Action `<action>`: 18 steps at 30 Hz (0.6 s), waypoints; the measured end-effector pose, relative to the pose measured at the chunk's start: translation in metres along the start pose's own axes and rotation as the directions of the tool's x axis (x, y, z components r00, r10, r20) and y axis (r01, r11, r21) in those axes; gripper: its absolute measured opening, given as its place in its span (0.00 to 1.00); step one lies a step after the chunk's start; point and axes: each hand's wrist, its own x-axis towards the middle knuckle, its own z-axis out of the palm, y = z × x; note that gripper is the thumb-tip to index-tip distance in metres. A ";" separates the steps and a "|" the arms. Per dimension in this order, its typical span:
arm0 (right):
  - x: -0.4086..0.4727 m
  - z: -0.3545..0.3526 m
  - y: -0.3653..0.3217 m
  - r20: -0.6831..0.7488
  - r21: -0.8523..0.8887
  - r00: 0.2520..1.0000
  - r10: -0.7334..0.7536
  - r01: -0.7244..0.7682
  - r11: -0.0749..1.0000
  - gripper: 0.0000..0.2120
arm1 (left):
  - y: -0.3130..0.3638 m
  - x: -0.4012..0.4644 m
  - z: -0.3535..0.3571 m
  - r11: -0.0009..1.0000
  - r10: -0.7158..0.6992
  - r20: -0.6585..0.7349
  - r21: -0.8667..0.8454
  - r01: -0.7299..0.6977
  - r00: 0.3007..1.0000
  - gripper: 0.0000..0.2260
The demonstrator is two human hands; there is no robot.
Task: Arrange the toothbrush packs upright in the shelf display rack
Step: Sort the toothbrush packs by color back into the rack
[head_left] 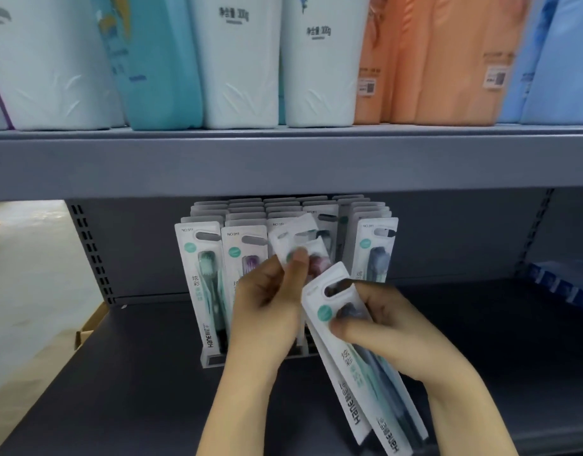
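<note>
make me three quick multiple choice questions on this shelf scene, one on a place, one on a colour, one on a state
1. Where does the display rack stand?
A. lower shelf
B. floor
C. top shelf

2. What colour are the packs right of the white ones on the upper shelf?
A. black
B. orange
C. green

3. What is the right hand doing?
A. hanging idle
B. pressing the shelf
C. holding toothbrush packs

Answers:
1 A, its base sits on the dark lower shelf.
2 B, the orange packs stand there.
3 C, its fingers grip tilted toothbrush packs.
</note>
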 end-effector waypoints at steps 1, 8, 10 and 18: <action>0.000 -0.001 0.000 0.019 -0.014 1.000 0.012 -0.011 1.000 0.16 | -0.001 0.001 -0.001 1.000 0.020 -0.027 0.020 -0.019 0.999 0.16; 0.000 -0.020 0.000 -0.312 0.231 0.950 -0.012 0.088 0.969 0.14 | 0.000 0.002 -0.018 0.986 0.126 -0.162 0.131 -0.105 0.979 0.23; 0.006 -0.022 0.001 -0.449 0.316 0.893 0.024 0.134 0.939 0.17 | -0.004 0.003 -0.023 0.968 0.161 -0.156 0.216 -0.125 0.975 0.20; 0.024 -0.018 -0.020 -0.492 0.085 0.845 -0.209 0.286 0.954 0.22 | -0.012 0.008 -0.023 0.932 0.215 -0.151 0.326 -0.157 0.965 0.24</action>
